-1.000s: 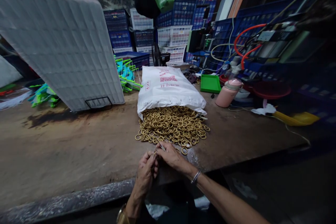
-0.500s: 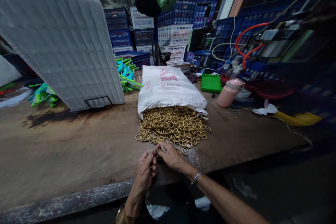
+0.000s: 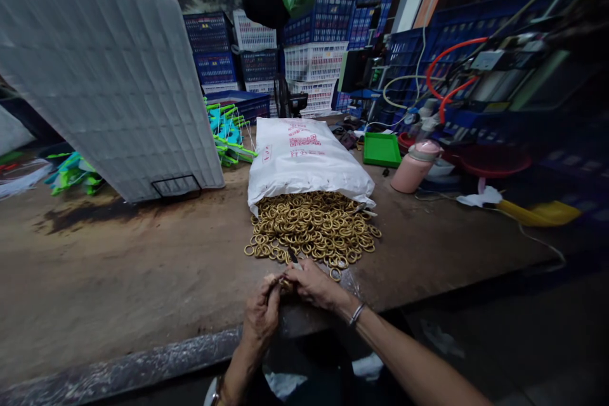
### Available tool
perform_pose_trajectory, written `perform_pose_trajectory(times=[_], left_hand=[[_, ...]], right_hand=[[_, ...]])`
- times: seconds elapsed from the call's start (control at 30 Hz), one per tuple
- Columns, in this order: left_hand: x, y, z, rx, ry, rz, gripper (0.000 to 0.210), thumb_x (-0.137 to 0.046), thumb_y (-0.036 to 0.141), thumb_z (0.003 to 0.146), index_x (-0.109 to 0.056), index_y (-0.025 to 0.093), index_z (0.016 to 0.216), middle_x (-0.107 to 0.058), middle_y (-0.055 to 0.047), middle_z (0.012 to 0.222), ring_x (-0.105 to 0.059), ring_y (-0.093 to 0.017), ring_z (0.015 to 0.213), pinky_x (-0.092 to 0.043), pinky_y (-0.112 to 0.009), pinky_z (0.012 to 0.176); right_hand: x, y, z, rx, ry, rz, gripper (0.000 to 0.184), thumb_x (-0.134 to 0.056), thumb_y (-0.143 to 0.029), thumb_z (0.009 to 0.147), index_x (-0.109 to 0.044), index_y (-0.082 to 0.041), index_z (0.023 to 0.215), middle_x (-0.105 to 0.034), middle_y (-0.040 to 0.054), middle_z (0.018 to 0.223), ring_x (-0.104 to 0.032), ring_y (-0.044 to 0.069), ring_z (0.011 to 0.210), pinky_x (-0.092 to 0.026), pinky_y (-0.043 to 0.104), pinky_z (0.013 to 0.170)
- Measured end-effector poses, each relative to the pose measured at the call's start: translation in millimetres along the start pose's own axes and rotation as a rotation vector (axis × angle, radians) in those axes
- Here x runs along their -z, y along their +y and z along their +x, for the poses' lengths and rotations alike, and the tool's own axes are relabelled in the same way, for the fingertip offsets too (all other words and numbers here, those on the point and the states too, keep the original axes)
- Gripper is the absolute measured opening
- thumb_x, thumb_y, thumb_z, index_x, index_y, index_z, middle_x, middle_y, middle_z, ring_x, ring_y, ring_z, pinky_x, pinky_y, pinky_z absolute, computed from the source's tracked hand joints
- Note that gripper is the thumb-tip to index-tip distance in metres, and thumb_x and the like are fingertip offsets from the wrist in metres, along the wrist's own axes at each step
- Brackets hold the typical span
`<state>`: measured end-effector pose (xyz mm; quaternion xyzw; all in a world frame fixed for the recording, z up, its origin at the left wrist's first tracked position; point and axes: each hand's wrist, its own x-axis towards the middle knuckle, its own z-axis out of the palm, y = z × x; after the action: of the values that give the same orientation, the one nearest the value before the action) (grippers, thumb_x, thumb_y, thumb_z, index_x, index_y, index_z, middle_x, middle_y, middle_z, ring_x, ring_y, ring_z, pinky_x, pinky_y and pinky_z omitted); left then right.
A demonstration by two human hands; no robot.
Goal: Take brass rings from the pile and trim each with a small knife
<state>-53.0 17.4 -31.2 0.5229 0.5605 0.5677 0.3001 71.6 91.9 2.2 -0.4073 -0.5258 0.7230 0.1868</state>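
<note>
My left hand (image 3: 263,312) is closed, with thumb and fingers pinching a brass-coloured ring (image 3: 286,285) near the table's front edge. Up against it, my right hand (image 3: 314,285) is closed around a slim tool with a dark, pointed tip (image 3: 292,255); its exact kind I cannot make out. The fingertips of both hands meet at the ring and partly hide it. Just beyond them lies a heap of similar rings (image 3: 314,228), spilling from the mouth of a white sack (image 3: 309,168) with red print.
A large pale ribbed panel (image 3: 109,89) stands upright at the left on the wooden table (image 3: 143,279). On the right are a green tray (image 3: 382,149), a pink bottle (image 3: 413,168) and a yellow scoop-like piece (image 3: 542,212). Stacked crates (image 3: 316,60) fill the back.
The slim tool in my right hand has swung so its dark tip points up toward the heap. My left hand has turned slightly, and the ring shows between both hands.
</note>
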Motion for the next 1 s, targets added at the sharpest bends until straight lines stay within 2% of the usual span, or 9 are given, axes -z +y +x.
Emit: perform_pose_trajectory(times=[0.13,0.27,0.4,0.47,0.57,0.67,0.73,0.8,1.0], left_hand=[[5.5,3.2,1.0,-0.065,-0.06,0.071,0.023,-0.053,0.02,0.075,-0.065,0.023,0.094,-0.068,-0.008,0.093,-0.06,-0.022,0.091,-0.043,-0.036,0.085],[9.8,5.5,0.5,-0.049,-0.094,0.117,0.023,-0.054,0.021,0.074,-0.066,0.024,0.093,-0.068,-0.009,0.092,-0.061,-0.023,0.089,-0.045,-0.037,0.082],[10.9,3.1,-1.7,-0.044,-0.075,0.151,0.021,-0.055,0.022,0.073,-0.066,0.024,0.09,-0.069,-0.007,0.086,-0.062,-0.022,0.082,-0.046,-0.035,0.079],[9.9,2.9,-2.8,-0.031,-0.053,0.156,0.018,-0.055,0.022,0.073,-0.066,0.024,0.087,-0.069,-0.007,0.082,-0.062,-0.022,0.079,-0.046,-0.034,0.077],[7.2,5.8,-3.5,0.034,-0.001,0.147,0.015,-0.054,0.024,0.074,-0.065,0.023,0.085,-0.068,-0.005,0.079,-0.062,-0.02,0.074,-0.046,-0.03,0.071],[4.8,11.3,-3.2,0.114,0.049,0.122,0.013,-0.052,0.025,0.075,-0.063,0.022,0.082,-0.066,-0.002,0.073,-0.06,-0.018,0.069,-0.044,-0.027,0.066],[3.9,15.2,-2.5,0.126,0.046,0.125,0.013,-0.051,0.025,0.075,-0.063,0.022,0.08,-0.065,-0.002,0.07,-0.058,-0.017,0.066,-0.043,-0.025,0.064],[3.2,18.5,-1.8,0.118,0.033,0.136,0.013,-0.051,0.025,0.075,-0.063,0.022,0.079,-0.065,-0.001,0.069,-0.057,-0.017,0.064,-0.042,-0.025,0.063],[2.5,22.9,-0.1,0.142,0.046,0.062,0.012,-0.055,0.028,0.071,-0.065,0.022,0.077,-0.066,-0.002,0.068,-0.059,-0.018,0.066,-0.043,-0.026,0.064]], right_hand=[[1.5,-1.2,-0.9,-0.08,-0.061,0.101,0.014,-0.049,-0.027,0.066,-0.039,-0.019,0.06,-0.039,-0.0107,0.046,-0.021,0.001,0.029,-0.013,0.016,0.03],[2.6,-0.5,-2.3,-0.112,-0.096,0.135,0.012,-0.048,-0.025,0.066,-0.041,-0.018,0.058,-0.04,-0.0103,0.045,-0.022,0.001,0.029,-0.015,0.015,0.029],[1.2,2.0,-3.8,-0.115,-0.136,0.121,0.012,-0.046,-0.024,0.068,-0.042,-0.018,0.058,-0.043,-0.0091,0.047,-0.022,0.002,0.029,-0.016,0.015,0.03],[-0.2,3.0,-4.0,-0.112,-0.118,0.07,0.016,-0.045,-0.027,0.071,-0.04,-0.018,0.058,-0.038,-0.0098,0.044,-0.021,0.002,0.03,-0.016,0.016,0.031],[-1.5,0.9,-4.9,0.001,0.049,-0.089,0.021,-0.043,-0.033,0.076,-0.041,-0.019,0.061,-0.032,-0.01,0.044,-0.024,0.004,0.034,-0.019,0.017,0.035],[-2.0,-4.3,-7.6,0.23,0.188,-0.287,0.019,-0.045,-0.034,0.077,-0.048,-0.017,0.069,-0.043,-0.0062,0.055,-0.038,0.006,0.049,-0.029,0.017,0.046],[-3.3,-6.4,-9.1,0.311,0.187,-0.399,0.017,-0.048,-0.032,0.076,-0.053,-0.016,0.073,-0.049,-0.0038,0.063,-0.042,0.008,0.059,-0.033,0.018,0.054],[-5.6,-6.2,-9.2,0.317,0.152,-0.445,0.016,-0.049,-0.031,0.075,-0.055,-0.016,0.073,-0.05,-0.0034,0.063,-0.043,0.009,0.06,-0.033,0.018,0.055],[-9.0,-1.7,-5.3,0.233,0.081,-0.288,0.021,-0.043,-0.028,0.076,-0.049,-0.016,0.06,-0.045,-0.0043,0.055,-0.038,0.007,0.052,-0.031,0.018,0.05]])
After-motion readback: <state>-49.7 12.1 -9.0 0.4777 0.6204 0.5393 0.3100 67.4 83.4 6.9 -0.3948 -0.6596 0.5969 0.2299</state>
